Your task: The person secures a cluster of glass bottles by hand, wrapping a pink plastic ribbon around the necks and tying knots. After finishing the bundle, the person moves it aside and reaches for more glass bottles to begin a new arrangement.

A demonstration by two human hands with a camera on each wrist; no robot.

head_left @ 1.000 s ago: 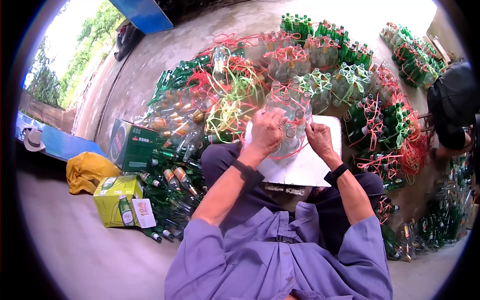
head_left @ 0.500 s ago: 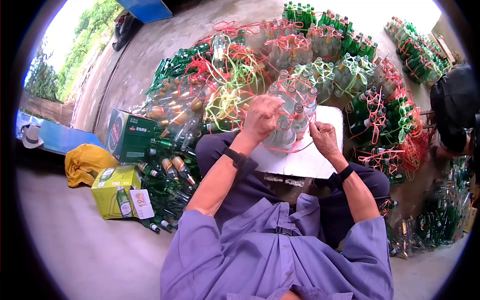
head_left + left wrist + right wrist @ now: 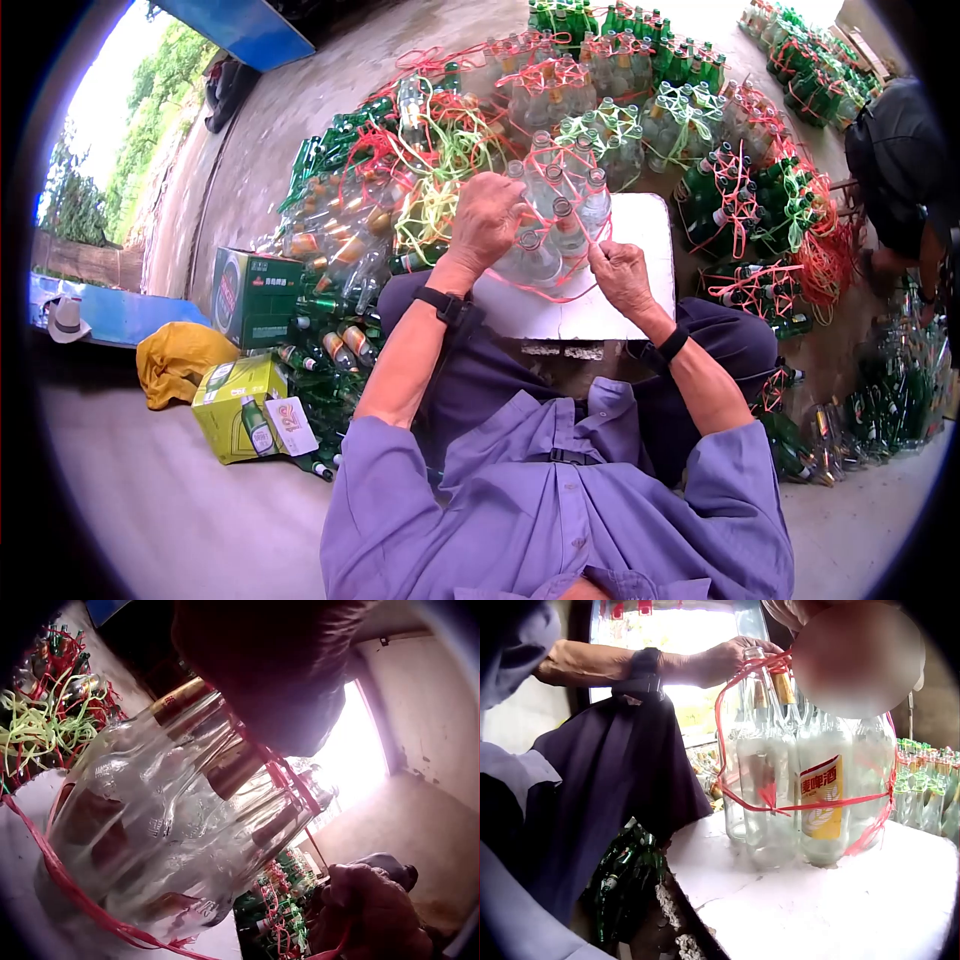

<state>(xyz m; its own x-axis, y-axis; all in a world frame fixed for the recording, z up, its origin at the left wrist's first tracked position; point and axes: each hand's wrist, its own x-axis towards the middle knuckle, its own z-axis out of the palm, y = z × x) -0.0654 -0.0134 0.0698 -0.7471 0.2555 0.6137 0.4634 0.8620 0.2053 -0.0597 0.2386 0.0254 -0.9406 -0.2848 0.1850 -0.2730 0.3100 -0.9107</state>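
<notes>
A bundle of clear glass bottles [image 3: 543, 262] stands upright on a white board [image 3: 640, 290] in front of the person. Red plastic string [image 3: 810, 804] circles the bottles at mid-height, and more of it crosses between their necks. At the left side of the necks, the left hand [image 3: 487, 220] holds the red string with curled fingers. The right hand [image 3: 625, 278], on the near right side of the bundle, pinches a strand of string that runs taut to the necks. One bottle in the right wrist view carries a red and yellow label [image 3: 823, 796].
Tied bundles of clear bottles [image 3: 685, 125] and green bottles [image 3: 725, 205] stand beyond the board. Loose bottles [image 3: 345, 225] and tangled yellow-green string [image 3: 440, 190] lie to the left, near a green carton [image 3: 262, 300] and a yellow-green carton [image 3: 235, 410]. Another person [image 3: 900, 180] is at the right.
The left hand has moved from in front of the bottles to the left side of their necks. The right hand keeps its pinch on the string at the right. The head view has shifted slightly.
</notes>
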